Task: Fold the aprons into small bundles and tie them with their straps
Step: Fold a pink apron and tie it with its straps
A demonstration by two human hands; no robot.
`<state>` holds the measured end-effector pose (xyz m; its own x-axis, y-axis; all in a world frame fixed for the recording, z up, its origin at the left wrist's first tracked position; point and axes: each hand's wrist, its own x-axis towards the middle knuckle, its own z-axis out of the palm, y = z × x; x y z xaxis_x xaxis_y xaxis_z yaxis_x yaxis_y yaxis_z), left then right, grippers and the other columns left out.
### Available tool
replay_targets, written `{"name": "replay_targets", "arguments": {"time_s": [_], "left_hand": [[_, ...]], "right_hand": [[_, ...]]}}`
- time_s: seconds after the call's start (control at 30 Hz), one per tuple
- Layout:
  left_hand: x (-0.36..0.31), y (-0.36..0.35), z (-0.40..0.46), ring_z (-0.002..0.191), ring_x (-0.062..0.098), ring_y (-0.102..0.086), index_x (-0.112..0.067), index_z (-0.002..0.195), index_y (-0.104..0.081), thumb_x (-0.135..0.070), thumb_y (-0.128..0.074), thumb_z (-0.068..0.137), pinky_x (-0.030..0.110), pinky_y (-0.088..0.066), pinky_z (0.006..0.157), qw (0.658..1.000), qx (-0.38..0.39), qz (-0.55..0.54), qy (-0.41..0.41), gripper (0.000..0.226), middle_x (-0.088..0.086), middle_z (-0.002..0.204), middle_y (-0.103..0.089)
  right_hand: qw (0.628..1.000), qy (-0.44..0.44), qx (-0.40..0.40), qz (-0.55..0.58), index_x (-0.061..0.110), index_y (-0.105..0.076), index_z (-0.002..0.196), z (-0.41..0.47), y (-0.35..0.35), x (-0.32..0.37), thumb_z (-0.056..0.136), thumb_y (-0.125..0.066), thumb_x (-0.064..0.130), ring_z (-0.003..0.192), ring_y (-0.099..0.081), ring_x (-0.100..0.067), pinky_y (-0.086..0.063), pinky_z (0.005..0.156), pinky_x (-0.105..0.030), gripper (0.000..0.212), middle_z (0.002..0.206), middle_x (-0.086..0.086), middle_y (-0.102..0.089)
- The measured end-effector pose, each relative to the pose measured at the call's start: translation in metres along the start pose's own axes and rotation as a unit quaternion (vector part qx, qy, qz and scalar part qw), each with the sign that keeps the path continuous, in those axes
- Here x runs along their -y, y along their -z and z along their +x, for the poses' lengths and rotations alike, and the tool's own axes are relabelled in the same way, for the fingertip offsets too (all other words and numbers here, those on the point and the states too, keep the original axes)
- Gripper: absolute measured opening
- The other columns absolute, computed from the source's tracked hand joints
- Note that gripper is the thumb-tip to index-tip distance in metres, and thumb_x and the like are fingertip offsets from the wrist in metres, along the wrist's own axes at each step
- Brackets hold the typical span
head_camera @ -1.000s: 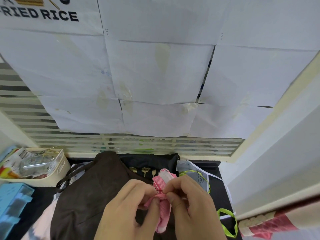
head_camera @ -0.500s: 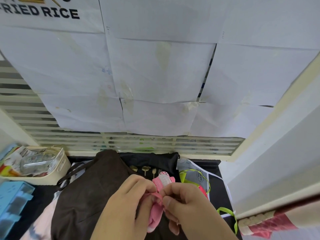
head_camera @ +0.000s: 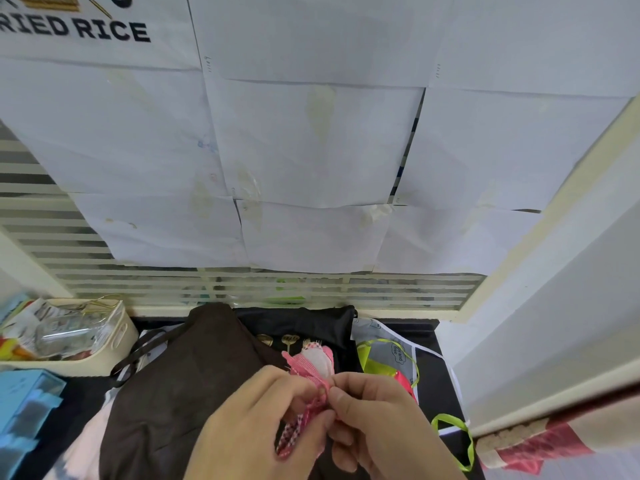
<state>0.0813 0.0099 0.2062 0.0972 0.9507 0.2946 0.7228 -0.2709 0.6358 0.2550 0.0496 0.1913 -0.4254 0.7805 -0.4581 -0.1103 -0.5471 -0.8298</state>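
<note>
A small pink checked apron bundle point(head_camera: 313, 367) is held upright between both hands at the bottom centre. My left hand point(head_camera: 256, 427) pinches its pink strap from the left, and my right hand point(head_camera: 377, 420) pinches the same strap from the right, fingertips almost touching. The strap's loose end hangs down between the palms. Under the hands lies a dark brown apron point(head_camera: 180, 386), with a black apron point(head_camera: 304, 323) behind it. To the right lies a grey apron with lime-green straps point(head_camera: 391, 358).
A cream basket point(head_camera: 104, 358) holding a glass jar stands at the left, with a blue plastic box point(head_camera: 24, 407) in front of it. A paper-covered window backs the black table point(head_camera: 429, 382). A white wall ledge runs along the right. A lime strap loop point(head_camera: 457, 441) hangs over the table's right edge.
Both hands have shifted slightly right and closer together on the pink strap. The bundle now stands higher above the fingers, and the strap end hangs shorter between the palms.
</note>
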Motion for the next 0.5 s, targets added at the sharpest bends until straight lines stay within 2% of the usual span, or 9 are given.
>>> {"name": "replay_targets", "arguments": {"time_s": [0.17,0.27,0.37,0.43,0.5], "left_hand": [[0.0021,-0.0046,0.0026,0.066,-0.013,-0.061,-0.047,0.076,-0.068,-0.056,-0.065,0.075,0.006,-0.045,0.055,1.0,0.017,-0.002,0.021,0.01,-0.031,0.081,-0.063],[0.0011,-0.0069,0.0016,0.064,-0.008,-0.063,-0.043,0.078,-0.067,-0.049,-0.067,0.079,0.012,-0.048,0.053,0.999,0.018,-0.014,0.031,0.006,-0.027,0.083,-0.063],[0.0024,-0.0057,0.0,0.062,0.001,-0.064,-0.039,0.076,-0.063,-0.03,-0.076,0.086,0.019,-0.053,0.052,0.999,0.028,-0.026,0.019,0.019,-0.019,0.084,-0.061],[0.0049,-0.0068,-0.001,0.06,0.007,-0.064,-0.033,0.072,-0.064,-0.011,-0.082,0.083,0.021,-0.055,0.05,0.999,0.018,-0.042,0.03,0.031,-0.012,0.08,-0.062],[0.0067,-0.0055,-0.0003,0.057,0.011,-0.062,-0.028,0.068,-0.064,-0.001,-0.083,0.08,0.019,-0.053,0.048,0.997,-0.011,-0.058,0.053,0.035,-0.006,0.075,-0.06]], "right_hand": [[1.0,0.012,-0.02,-0.007,0.007,-0.075,0.08,0.0004,-0.0012,-0.0039,0.079,-0.066,0.021,0.045,-0.036,-0.021,-0.035,0.04,-0.029,0.017,0.057,-0.01,-0.046],[0.999,0.019,-0.026,-0.013,0.006,-0.074,0.08,-0.0002,-0.002,-0.0043,0.079,-0.066,0.02,0.044,-0.035,-0.02,-0.034,0.04,-0.029,0.017,0.054,-0.008,-0.045],[0.999,0.031,-0.02,-0.014,0.004,-0.072,0.082,-0.0002,0.0001,-0.0044,0.079,-0.067,0.017,0.044,-0.037,-0.02,-0.035,0.043,-0.03,0.015,0.054,-0.008,-0.045],[0.999,0.047,-0.013,-0.014,0.003,-0.072,0.084,-0.0008,0.0012,-0.0054,0.08,-0.067,0.014,0.043,-0.039,-0.021,-0.036,0.046,-0.031,0.012,0.054,-0.009,-0.045],[0.997,0.075,-0.018,0.0,0.005,-0.071,0.086,-0.0024,0.0007,-0.0054,0.081,-0.064,0.009,0.043,-0.041,-0.021,-0.038,0.048,-0.032,0.01,0.057,-0.012,-0.048]]}}
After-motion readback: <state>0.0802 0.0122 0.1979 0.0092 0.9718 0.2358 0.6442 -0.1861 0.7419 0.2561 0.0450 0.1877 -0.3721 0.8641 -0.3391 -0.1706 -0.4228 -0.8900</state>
